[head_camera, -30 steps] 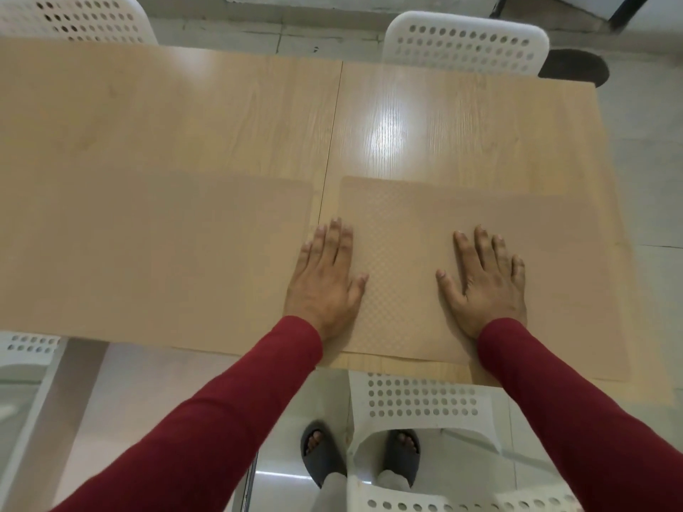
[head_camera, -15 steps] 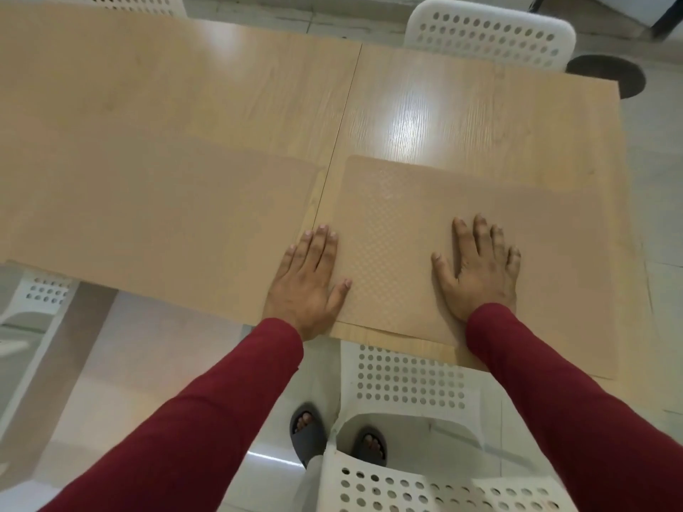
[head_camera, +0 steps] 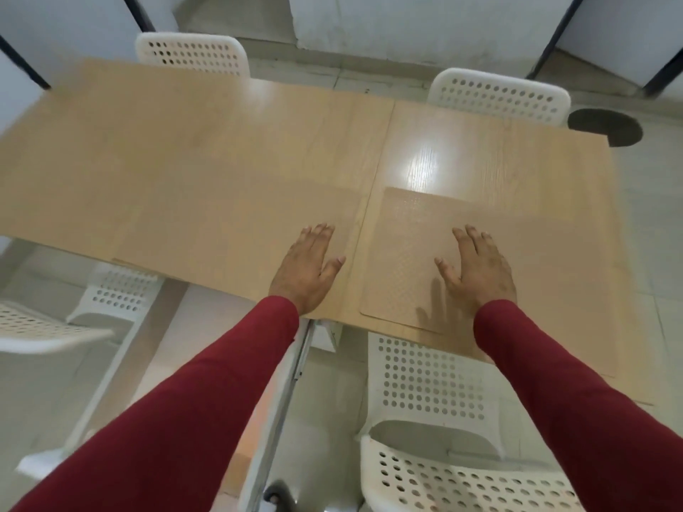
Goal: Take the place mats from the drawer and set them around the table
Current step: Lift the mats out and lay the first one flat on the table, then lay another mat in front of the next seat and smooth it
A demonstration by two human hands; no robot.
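Two tan place mats lie side by side at the near edge of the light wooden table [head_camera: 221, 134]. The right mat [head_camera: 406, 253] has a fine woven pattern, and my right hand [head_camera: 476, 271] is over it with straight fingers and a shadow beneath it. The left mat [head_camera: 221, 234] blends into the wood. My left hand [head_camera: 306, 267] lies flat with straight fingers on the left mat's right end, beside the gap between the mats. Both arms wear dark red sleeves.
White perforated chairs stand around the table: two at the far side [head_camera: 192, 57] [head_camera: 499, 97], one right below me [head_camera: 443, 419] and one at the near left [head_camera: 74, 312]. A dark round patch [head_camera: 606, 127] lies on the tiled floor past the table's far right corner.
My left hand has slid left, off the right mat and onto the left mat. The right hand stays over the right mat. My view has pulled back and up, showing more of the table.
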